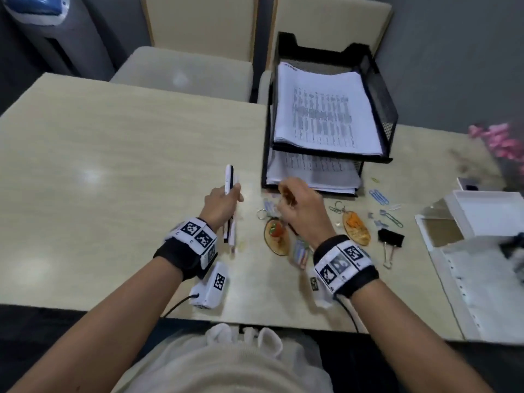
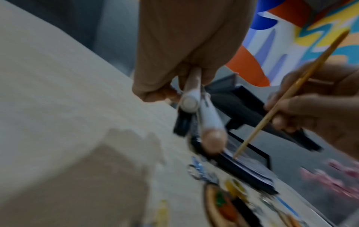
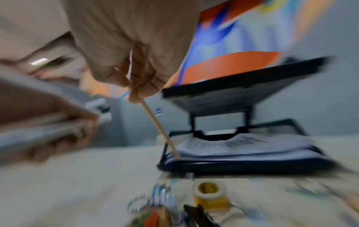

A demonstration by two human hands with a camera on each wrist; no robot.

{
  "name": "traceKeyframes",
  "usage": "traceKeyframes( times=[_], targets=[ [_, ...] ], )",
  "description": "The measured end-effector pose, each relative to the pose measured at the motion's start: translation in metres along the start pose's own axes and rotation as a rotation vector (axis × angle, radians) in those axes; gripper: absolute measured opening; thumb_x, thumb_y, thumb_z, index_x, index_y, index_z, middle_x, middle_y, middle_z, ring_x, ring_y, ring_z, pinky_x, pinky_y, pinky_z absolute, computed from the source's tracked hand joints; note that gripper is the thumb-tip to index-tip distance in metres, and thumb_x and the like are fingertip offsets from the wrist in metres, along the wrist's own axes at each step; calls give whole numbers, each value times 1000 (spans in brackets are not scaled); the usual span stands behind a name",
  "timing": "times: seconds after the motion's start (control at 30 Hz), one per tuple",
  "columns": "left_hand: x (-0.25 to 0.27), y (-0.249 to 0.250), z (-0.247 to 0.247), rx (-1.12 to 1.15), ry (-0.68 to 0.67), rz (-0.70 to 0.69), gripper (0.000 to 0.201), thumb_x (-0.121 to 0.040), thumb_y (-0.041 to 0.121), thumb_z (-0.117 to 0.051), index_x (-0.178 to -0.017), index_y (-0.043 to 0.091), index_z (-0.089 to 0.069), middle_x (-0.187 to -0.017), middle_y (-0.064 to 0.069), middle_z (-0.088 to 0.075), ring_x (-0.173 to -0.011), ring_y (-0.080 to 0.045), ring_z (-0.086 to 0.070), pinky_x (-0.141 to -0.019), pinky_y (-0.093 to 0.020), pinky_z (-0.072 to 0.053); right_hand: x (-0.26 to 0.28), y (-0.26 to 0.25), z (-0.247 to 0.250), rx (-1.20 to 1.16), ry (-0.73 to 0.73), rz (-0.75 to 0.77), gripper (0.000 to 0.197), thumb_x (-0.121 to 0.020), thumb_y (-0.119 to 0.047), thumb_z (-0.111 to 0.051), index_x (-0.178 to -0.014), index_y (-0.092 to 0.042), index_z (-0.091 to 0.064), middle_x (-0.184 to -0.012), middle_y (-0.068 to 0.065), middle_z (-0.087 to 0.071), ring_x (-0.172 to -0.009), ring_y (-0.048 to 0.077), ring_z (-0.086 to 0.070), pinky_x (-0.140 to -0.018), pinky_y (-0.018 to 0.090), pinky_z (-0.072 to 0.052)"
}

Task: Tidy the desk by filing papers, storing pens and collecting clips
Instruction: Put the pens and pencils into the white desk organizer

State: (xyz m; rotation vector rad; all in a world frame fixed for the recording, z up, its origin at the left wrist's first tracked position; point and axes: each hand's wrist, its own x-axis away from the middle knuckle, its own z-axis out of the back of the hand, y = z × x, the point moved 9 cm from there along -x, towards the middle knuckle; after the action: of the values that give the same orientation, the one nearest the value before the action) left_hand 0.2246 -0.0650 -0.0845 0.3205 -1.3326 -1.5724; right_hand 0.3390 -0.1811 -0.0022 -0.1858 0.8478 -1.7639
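Observation:
My left hand [image 1: 222, 202] grips a bundle of white and black pens [image 1: 229, 180] upright above the desk; in the left wrist view the pens [image 2: 191, 98] stick out below the curled fingers. My right hand [image 1: 295, 205] pinches a thin wooden pencil [image 3: 159, 127], whose tip points down at the front left corner of the lower tray. The black mesh two-tier paper tray [image 1: 380, 89] holds printed sheets on both levels. Blue paper clips [image 1: 378, 196], a green clip [image 1: 392, 219] and a black binder clip [image 1: 390, 237] lie loose on the desk to the right.
Two oval keychains [image 1: 277, 236] [image 1: 356, 228] lie under and beside my right hand. A small yellow tape roll [image 3: 210, 195] sits in front of the tray. An open white box [image 1: 482, 214] stands at the right edge. Two chairs stand behind the desk.

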Motion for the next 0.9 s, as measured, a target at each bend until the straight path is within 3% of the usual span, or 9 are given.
traceKeyframes(
  times=[0.03, 0.1, 0.27, 0.37, 0.43, 0.53, 0.6, 0.7, 0.9],
  targets=[
    [4, 15, -22, -46, -62, -38, 41, -97, 34, -39, -60, 19, -49, -63, -1, -45, -61, -17, -44, -59, -26, -34, 14, 17, 29, -76, 127, -120, 12, -86, 1, -55, -95, -7, -54, -75, -9, -50, -65, 0, -50, -63, 8, -41],
    [17, 46, -77, -91, -226, -116, 40, -98, 34, -40, -62, 19, -48, -62, 1, -45, -58, -14, -43, -58, -25, -33, 52, 44, 88, -179, 391, -276, 19, -88, -2, -54, -100, -16, -49, -73, -9, -53, -63, -3, -55, -60, 5, -43],
    [70, 109, -218, -172, -558, -266, 31, -96, 30, -46, -72, 14, -58, -68, -1, -50, -61, -14, -45, -59, -26, -35, 175, 111, 220, -247, 910, -535, 48, -86, 2, -49, -124, -23, -34, -81, -7, -61, -70, 23, -63, -70, 33, -55],
    [105, 141, -293, -128, -648, -325, 21, -93, 26, -55, -85, 8, -62, -73, -7, -57, -63, -18, -52, -58, -27, -44, 248, 134, 284, -93, 1070, -636, 57, -86, 0, -48, -132, -28, -29, -82, 7, -64, -65, 24, -65, -71, 35, -57],
    [129, 166, -333, -80, -680, -384, 13, -90, 22, -60, -85, 10, -60, -76, -8, -61, -65, -20, -58, -57, -25, -51, 287, 149, 315, 23, 1135, -713, 52, -87, -1, -49, -132, -22, -34, -93, 16, -65, -71, 19, -68, -73, 32, -57],
    [156, 200, -382, -50, -661, -478, 8, -85, 18, -65, -80, 12, -62, -85, -11, -66, -80, -25, -64, -78, -37, -57, 324, 172, 336, 119, 1137, -823, 39, -89, -4, -49, -126, -12, -40, -104, 22, -63, -89, 32, -66, -79, 38, -53],
    [168, 215, -412, -43, -651, -508, 10, -83, 17, -67, -83, 6, -67, -88, -16, -69, -84, -28, -67, -82, -43, -57, 337, 191, 341, 137, 1126, -862, 35, -90, -4, -49, -124, -10, -41, -107, 22, -62, -94, 35, -63, -83, 40, -51],
    [178, 228, -449, -110, -618, -576, 21, -83, 17, -67, -91, -3, -70, -94, -23, -71, -90, -31, -67, -80, -33, -54, 346, 217, 343, 135, 1102, -889, 32, -91, -6, -49, -122, -12, -43, -109, 21, -62, -98, 35, -61, -85, 42, -49],
    [174, 217, -496, -271, -550, -621, 24, -83, 18, -66, -97, -1, -69, -99, -17, -68, -95, -30, -62, -66, -22, -34, 351, 250, 342, 106, 1058, -895, 26, -90, -4, -49, -116, -8, -48, -103, 16, -62, -98, 33, -60, -88, 47, -49]
  ],
)
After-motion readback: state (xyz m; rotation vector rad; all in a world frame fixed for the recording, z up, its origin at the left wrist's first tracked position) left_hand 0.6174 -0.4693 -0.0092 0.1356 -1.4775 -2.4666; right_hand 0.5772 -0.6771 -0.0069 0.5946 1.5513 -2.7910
